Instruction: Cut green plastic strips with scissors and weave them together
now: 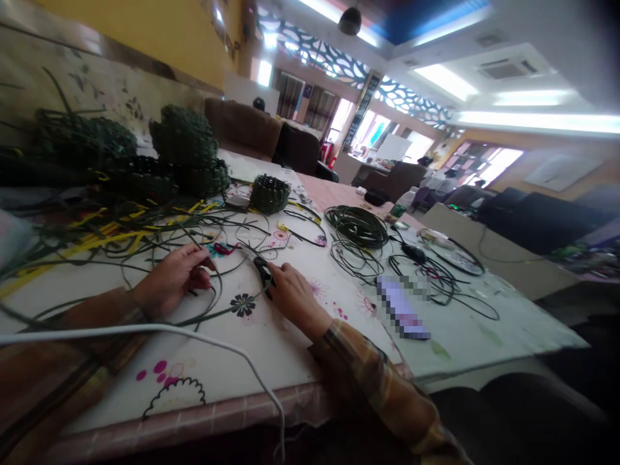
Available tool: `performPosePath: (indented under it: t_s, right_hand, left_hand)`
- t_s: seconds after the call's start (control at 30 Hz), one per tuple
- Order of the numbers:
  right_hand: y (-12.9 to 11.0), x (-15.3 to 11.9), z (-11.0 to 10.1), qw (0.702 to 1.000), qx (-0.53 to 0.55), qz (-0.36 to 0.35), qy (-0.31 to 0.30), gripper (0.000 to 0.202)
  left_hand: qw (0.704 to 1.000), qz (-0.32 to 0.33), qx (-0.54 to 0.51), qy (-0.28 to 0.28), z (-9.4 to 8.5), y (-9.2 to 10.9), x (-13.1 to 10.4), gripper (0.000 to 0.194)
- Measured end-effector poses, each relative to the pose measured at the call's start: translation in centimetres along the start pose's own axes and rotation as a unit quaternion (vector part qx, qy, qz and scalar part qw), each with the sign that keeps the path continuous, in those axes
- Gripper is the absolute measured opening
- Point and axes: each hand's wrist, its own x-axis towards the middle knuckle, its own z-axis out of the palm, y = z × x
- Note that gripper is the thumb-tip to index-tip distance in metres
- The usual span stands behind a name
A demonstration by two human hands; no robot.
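Observation:
My left hand (177,278) is closed in a pinch above the flowered tablecloth, with a thin dark green strip (217,290) curving away from its fingers. In my right hand (295,294) I grip a pair of scissors with black handles (264,271); their blades point up and left. A small tangle of red and teal cord (223,249) appears just beyond my left fingertips. Many green and yellow strips (140,239) spread over the table on the left. A small woven green basket (270,194) stands farther back.
Larger woven baskets (184,145) are stacked at the back left. Coiled green strips (356,226) lie to the right, near a partly pixelated purple object (402,307). A bottle (403,202) stands behind them. A white cable (213,339) crosses the foreground.

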Motion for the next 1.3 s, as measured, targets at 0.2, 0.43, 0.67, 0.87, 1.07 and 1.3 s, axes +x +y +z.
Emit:
performPosePath:
  t_s: [0.2,0.43,0.67,0.87,1.07,1.3]
  right_hand:
    - [-0.3,-0.4,-0.8,0.991,0.017,-0.024,0.13,0.062]
    - [-0.4,-1.4,-0.6,0.921,0.175,-0.326,0.123,0.015]
    - [0.6,-2.3,0.4,0.891,0.174,-0.419,-0.009,0.036]
    - [1.4,-2.0,-1.9,0.89,0.343,-0.282,0.1,0.057]
    - [-2.0,0.6,-2.8,0.879,0.365,-0.252,0.173,0.051]
    - [-5.8,1.2,-2.0,0.918,0.006,-0.382,0.109,0.043]
  left_hand:
    - [0.997,0.015,0.02,0.077,-0.3,0.8,0.8,0.012]
    - [0.994,0.02,0.043,0.097,-0.6,0.7,1.4,0.015]
    - [0.989,0.074,0.028,0.123,-1.2,0.6,1.8,0.011]
    - [0.979,0.147,0.039,0.133,-1.1,1.0,1.4,0.012]
    - [0.978,0.155,-0.004,0.138,-0.8,1.3,1.3,0.009]
    - [0.976,0.17,-0.033,0.129,-1.1,1.9,0.5,0.01]
